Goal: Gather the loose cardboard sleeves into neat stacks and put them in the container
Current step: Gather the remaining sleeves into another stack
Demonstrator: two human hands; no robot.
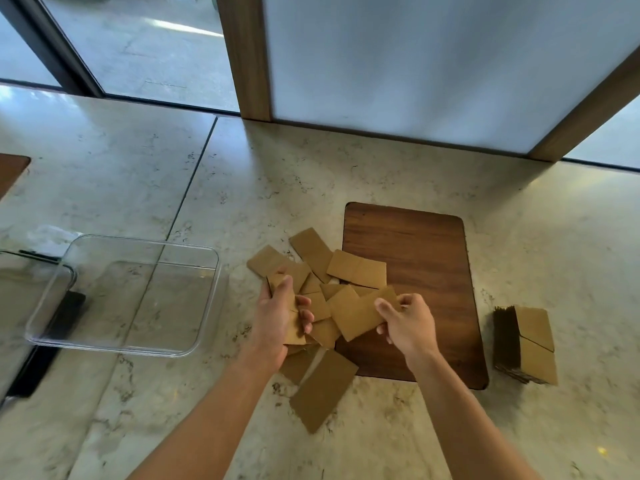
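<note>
Flat brown cardboard sleeves (313, 252) lie scattered in a loose heap on the pale marbled stone surface (381, 174), the heap spilling over the left edge of a dark rectangular wooden board (422, 251) with rounded corners; I count about a dozen loose pieces, though the overlaps make an exact count impossible. The left hand (277, 317) is closed around a small bunch of sleeves held on edge, and the right hand (403, 318) pinches one flat sleeve (360, 313) between thumb and fingers just above the heap. To the left, well apart from the heap, one clear rectangular plastic container (207, 306) stands with open surface between them. To the right of the board, near its lower corner, one neat stack of sleeves (526, 344) sits alone, with bare surface all around it.
</note>
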